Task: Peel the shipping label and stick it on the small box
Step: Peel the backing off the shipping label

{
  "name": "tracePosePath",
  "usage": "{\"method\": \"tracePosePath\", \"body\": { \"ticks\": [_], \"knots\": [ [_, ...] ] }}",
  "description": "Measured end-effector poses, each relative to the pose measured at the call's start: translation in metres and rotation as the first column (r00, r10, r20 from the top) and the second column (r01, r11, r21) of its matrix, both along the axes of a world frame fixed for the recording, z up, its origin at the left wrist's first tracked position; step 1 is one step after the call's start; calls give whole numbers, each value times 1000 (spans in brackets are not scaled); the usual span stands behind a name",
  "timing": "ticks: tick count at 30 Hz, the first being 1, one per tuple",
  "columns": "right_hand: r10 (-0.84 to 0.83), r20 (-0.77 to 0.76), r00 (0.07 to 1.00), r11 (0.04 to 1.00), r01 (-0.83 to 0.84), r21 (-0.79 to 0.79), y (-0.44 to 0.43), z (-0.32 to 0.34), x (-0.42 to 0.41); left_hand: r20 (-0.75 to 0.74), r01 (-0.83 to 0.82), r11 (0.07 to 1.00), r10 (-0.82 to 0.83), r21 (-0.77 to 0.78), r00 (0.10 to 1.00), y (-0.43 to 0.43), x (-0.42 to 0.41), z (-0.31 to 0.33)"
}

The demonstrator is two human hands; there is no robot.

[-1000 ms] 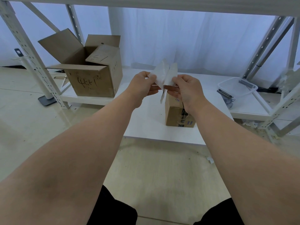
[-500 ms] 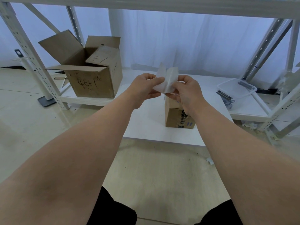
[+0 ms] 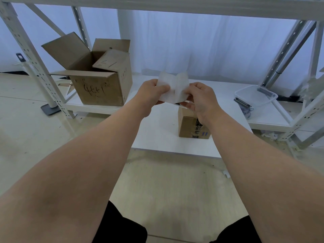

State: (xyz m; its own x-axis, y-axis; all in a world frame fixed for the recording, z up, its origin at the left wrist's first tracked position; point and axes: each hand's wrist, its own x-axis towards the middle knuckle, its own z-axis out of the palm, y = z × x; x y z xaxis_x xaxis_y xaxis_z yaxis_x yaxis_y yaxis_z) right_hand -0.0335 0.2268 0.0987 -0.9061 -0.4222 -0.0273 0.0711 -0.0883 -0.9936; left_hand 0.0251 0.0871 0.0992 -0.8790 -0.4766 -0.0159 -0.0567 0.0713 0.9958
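Left hand (image 3: 150, 92) and right hand (image 3: 201, 99) pinch white paper shipping label (image 3: 172, 87), seemingly part-peeled, above small brown cardboard box (image 3: 188, 124); sticking not yet done.

Bare table (image 3: 157, 137) left of small box (image 3: 187, 125)

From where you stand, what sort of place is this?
Probably a packing or storage room: white slotted metal shelving, an open brown cardboard box and a small sealed brown cardboard box on a white table.
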Motion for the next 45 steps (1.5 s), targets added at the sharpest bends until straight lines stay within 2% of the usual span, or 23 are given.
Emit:
{"method": "tracePosePath", "body": {
  "ticks": [11,19,24,28,31,33,35,39,45],
  "knots": [
    [-1,25,1000,1000,1,22,-1,-6,-2,39,-89,996,88,31,995,-4,3,-3],
    [12,31,999,1000,-13,6,-1,-6,-2,47,-129,992,129,-9,991,-4,7,-2],
    [35,9,999,999,-35,25,-1,-3,1,53,-31,985,40,-171,998,-1,10,-1],
    [44,-54,998,993,-38,112,1,-3,2,80,23,931,7,-364,997,2,11,-4],
    [70,-116,991,982,-48,184,1,-4,6,101,25,872,28,-489,994,3,10,-5],
    [66,-156,986,975,-31,221,1,-4,7,118,6,857,64,-516,991,1,9,-6],
    [62,-183,981,968,-15,250,0,-5,7,134,-5,862,85,-507,987,0,8,-6],
    [51,-194,980,964,3,264,0,-8,3,100,-30,941,67,-336,993,-2,8,-4],
    [56,-272,961,942,39,332,5,-12,0,89,-91,978,109,-189,990,-7,8,-3]
  ]
}}
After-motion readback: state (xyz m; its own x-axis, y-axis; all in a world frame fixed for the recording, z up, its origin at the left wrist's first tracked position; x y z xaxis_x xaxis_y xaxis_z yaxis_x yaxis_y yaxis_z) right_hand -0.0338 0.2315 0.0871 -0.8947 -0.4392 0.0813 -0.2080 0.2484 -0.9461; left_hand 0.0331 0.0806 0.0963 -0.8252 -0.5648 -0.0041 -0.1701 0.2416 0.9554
